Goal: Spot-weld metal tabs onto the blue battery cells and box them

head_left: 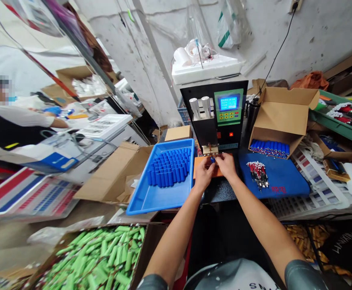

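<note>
Both my hands meet just under the tip of a black spot-welding machine [221, 121]. My left hand [204, 171] and my right hand [226, 165] are closed together on a small blue battery cell [212, 160], holding it up at the machine's electrode head [210, 150]. An orange pad [198, 163] lies under my hands. A blue tray [152, 197] with several blue cells [170, 167] sits to the left. A bundle of red and black wired tabs [258, 174] lies on a blue mat [284, 179] to the right.
An open cardboard box [280, 117] with more blue cells stands at the right of the machine. A box of green cells [100, 257] is at the lower left. A green crate [339, 127] holds parts at the far right. Another person [15, 121] works at the left bench.
</note>
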